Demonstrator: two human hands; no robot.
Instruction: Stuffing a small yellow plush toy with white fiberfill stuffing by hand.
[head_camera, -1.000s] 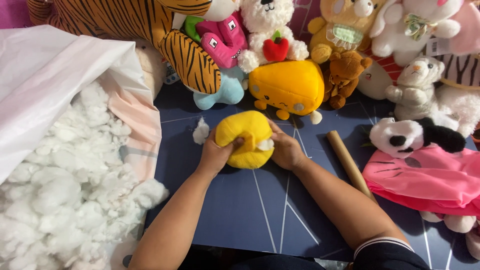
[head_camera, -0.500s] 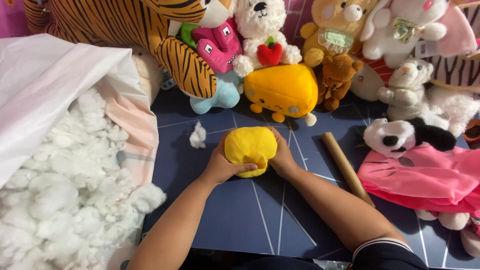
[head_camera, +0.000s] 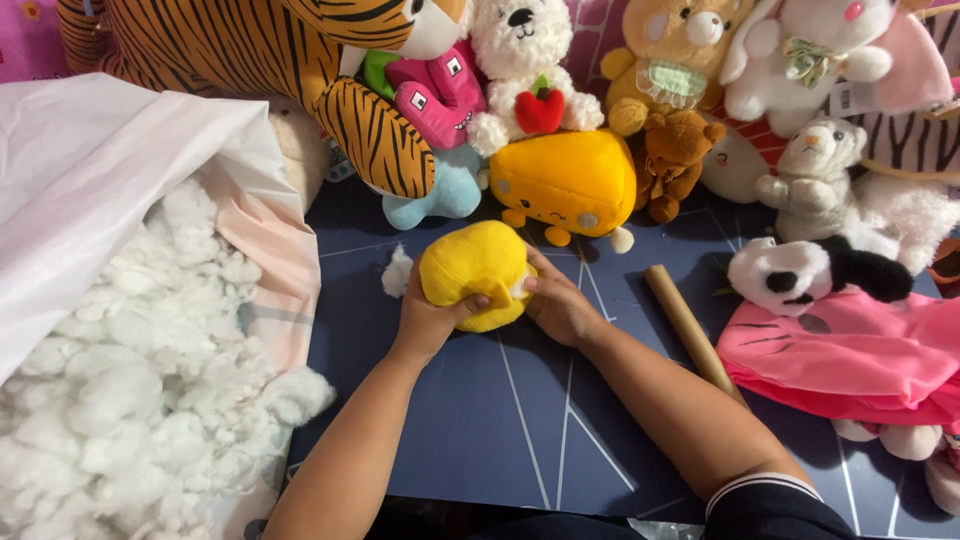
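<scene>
Both my hands hold a round yellow plush piece (head_camera: 470, 265) resting on the dark blue mat (head_camera: 520, 430). My left hand (head_camera: 432, 315) cups it from below, thumb pressed over its lower edge. My right hand (head_camera: 556, 303) grips its right side, fingers at an opening where a bit of white stuffing shows. A small tuft of white stuffing (head_camera: 397, 272) lies just left of the piece.
A big open bag of white stuffing (head_camera: 130, 370) fills the left. Plush toys crowd the back: a tiger (head_camera: 270, 60), a yellow cheese-shaped toy (head_camera: 565, 180), a white bear (head_camera: 520, 60), a brown bear (head_camera: 678, 160). A wooden stick (head_camera: 685, 325), a panda (head_camera: 810, 275) and pink fabric (head_camera: 850, 360) lie right.
The yellow piece has turned slightly in my hands and my left thumb now presses over its lower edge. The view has shifted a little.
</scene>
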